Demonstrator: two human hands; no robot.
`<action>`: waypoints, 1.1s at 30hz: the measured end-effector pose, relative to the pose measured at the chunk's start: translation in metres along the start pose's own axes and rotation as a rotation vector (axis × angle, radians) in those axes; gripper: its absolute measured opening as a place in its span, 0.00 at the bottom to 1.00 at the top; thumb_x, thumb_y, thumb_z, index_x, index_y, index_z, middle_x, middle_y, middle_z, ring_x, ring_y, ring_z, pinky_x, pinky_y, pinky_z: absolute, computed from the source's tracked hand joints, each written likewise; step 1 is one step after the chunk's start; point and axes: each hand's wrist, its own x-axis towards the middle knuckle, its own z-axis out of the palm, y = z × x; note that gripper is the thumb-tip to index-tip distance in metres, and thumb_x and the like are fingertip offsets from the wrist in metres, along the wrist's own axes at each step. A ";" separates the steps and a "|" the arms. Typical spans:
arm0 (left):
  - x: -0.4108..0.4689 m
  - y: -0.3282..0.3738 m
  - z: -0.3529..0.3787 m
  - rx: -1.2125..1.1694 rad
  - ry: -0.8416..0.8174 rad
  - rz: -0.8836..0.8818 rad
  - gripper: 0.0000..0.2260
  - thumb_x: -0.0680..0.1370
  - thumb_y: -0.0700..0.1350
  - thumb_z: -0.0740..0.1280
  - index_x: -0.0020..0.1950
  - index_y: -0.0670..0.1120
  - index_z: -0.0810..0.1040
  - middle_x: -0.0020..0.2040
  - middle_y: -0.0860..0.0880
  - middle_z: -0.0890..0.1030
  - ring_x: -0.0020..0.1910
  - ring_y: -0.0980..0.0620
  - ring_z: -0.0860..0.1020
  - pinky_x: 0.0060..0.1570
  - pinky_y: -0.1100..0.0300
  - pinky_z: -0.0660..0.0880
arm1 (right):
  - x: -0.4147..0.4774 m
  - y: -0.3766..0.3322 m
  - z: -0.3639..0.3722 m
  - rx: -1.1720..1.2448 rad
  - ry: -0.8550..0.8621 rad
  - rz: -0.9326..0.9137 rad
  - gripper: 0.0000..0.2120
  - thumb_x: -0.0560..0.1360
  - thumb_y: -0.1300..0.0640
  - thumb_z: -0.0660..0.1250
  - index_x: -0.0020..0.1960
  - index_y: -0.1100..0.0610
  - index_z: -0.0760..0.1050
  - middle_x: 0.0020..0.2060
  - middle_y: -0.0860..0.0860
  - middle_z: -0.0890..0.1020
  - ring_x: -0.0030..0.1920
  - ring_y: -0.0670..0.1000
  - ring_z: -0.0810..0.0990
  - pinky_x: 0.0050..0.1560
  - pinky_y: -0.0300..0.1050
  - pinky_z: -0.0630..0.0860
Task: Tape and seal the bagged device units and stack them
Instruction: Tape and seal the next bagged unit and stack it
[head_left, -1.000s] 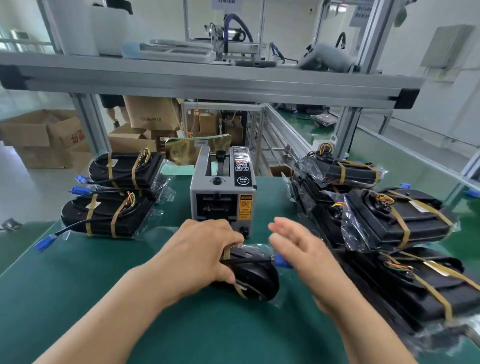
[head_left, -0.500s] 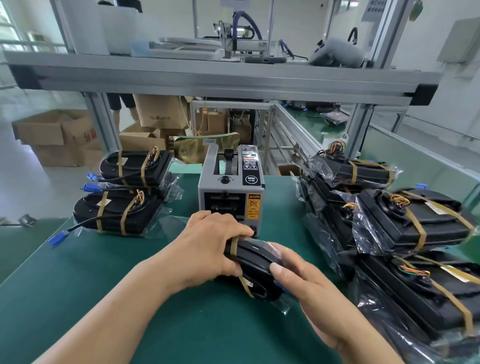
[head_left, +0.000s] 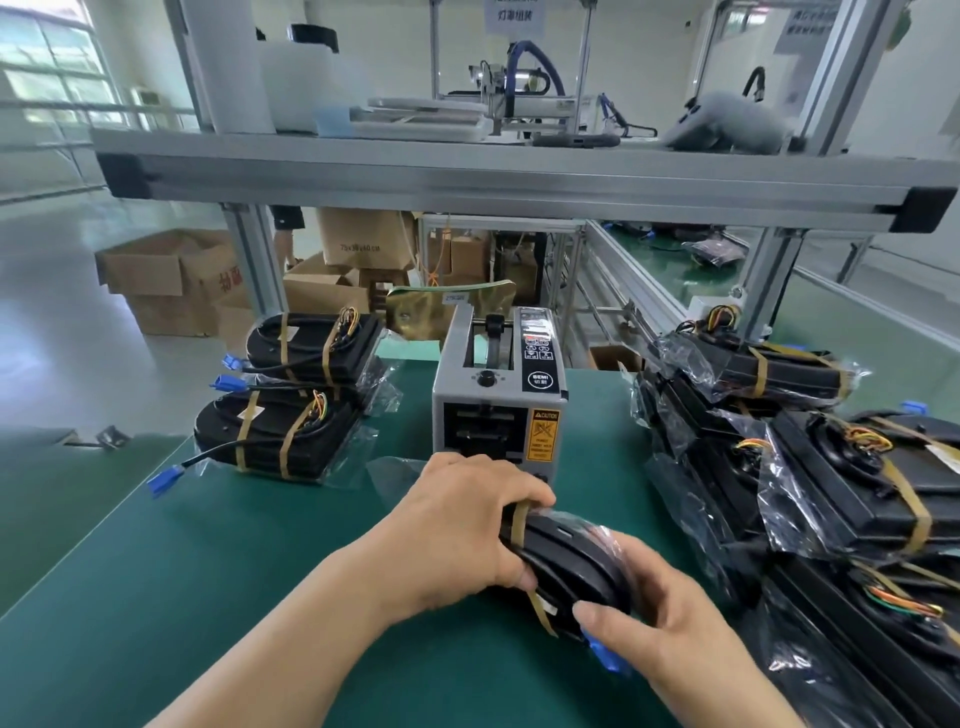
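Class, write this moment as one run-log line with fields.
step: taping | left hand: gripping bagged device unit | right hand: holding its near end | tape dispenser: behind unit | stack: not yet

Two bare forearms reach forward from the lower edge of the frame. The left hand (head_left: 457, 525) is arched palm-down, fingers curled over and thumb tucked beneath in a closed grip on the bagged unit (head_left: 566, 566). The right hand (head_left: 660, 608) cups the same unit from the near right side, thumb pressed along its front edge; its fingers appear wrapped behind, partly hidden.
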 end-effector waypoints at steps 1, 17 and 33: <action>-0.001 0.002 -0.004 -0.005 -0.046 -0.022 0.29 0.66 0.52 0.80 0.65 0.59 0.76 0.51 0.66 0.74 0.55 0.72 0.64 0.63 0.70 0.59 | -0.001 0.001 0.002 0.010 0.025 -0.014 0.25 0.65 0.58 0.75 0.58 0.39 0.80 0.48 0.51 0.87 0.43 0.45 0.84 0.44 0.34 0.77; 0.055 -0.045 -0.015 -1.283 0.201 -1.031 0.10 0.81 0.42 0.66 0.39 0.44 0.77 0.30 0.52 0.77 0.21 0.60 0.73 0.23 0.68 0.69 | -0.051 0.020 -0.009 0.033 0.379 -0.175 0.25 0.62 0.79 0.71 0.56 0.61 0.80 0.48 0.50 0.88 0.49 0.44 0.86 0.48 0.29 0.78; 0.082 -0.035 0.021 -1.481 0.455 -0.989 0.11 0.79 0.38 0.64 0.37 0.45 0.71 0.21 0.52 0.72 0.24 0.58 0.68 0.24 0.67 0.64 | -0.034 0.013 0.024 -0.068 0.613 0.025 0.23 0.65 0.67 0.80 0.50 0.45 0.79 0.41 0.40 0.86 0.43 0.38 0.83 0.43 0.20 0.70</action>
